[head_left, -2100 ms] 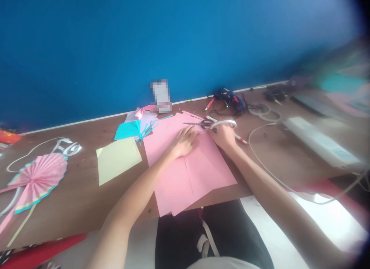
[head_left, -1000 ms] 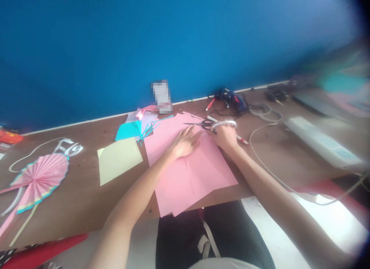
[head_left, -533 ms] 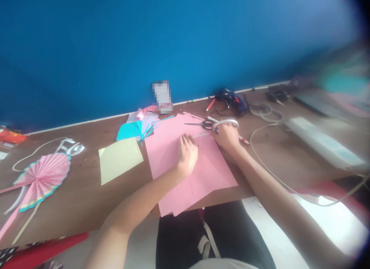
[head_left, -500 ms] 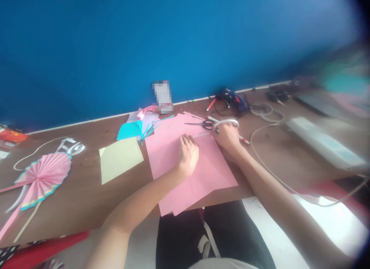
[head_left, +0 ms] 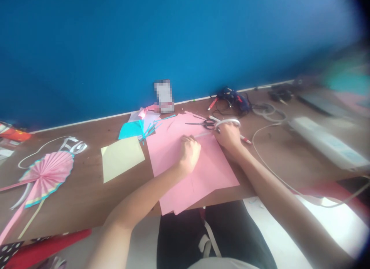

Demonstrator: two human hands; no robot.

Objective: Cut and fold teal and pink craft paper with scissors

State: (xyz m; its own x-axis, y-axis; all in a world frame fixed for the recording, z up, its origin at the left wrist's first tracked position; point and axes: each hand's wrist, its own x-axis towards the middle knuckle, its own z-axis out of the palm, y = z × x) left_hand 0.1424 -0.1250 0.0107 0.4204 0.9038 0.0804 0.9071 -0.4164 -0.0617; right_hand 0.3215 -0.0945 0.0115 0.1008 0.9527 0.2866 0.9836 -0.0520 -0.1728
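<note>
A large pink paper sheet (head_left: 214,168) lies on the table, other pink paper beneath it. My left hand (head_left: 190,153) rests on it with its fingers curled in, at the left end of a narrow white tape strip (head_left: 204,134). That strip runs across the paper to my right hand (head_left: 229,138), which is closed on a roll of white tape (head_left: 228,122) by the sheet's upper right edge. The fingertips of both hands are partly hidden. Dark-handled scissors (head_left: 206,124) lie just left of the roll, blades pointing left. A red-and-white pencil-like stick (head_left: 245,139) pokes out beside the right hand.
Left of the pink sheet are pale yellow paper (head_left: 123,159) and cut cyan paper (head_left: 131,130). A pleated pink fan (head_left: 47,174) lies farther left. Cables (head_left: 231,99) and a white power strip (head_left: 329,142) are on the right. A blue wall (head_left: 185,41) closes the back.
My left hand's fingers have curled in further on the pink paper. My right hand stays nearly still with the tape roll. The whole view has shifted slightly.
</note>
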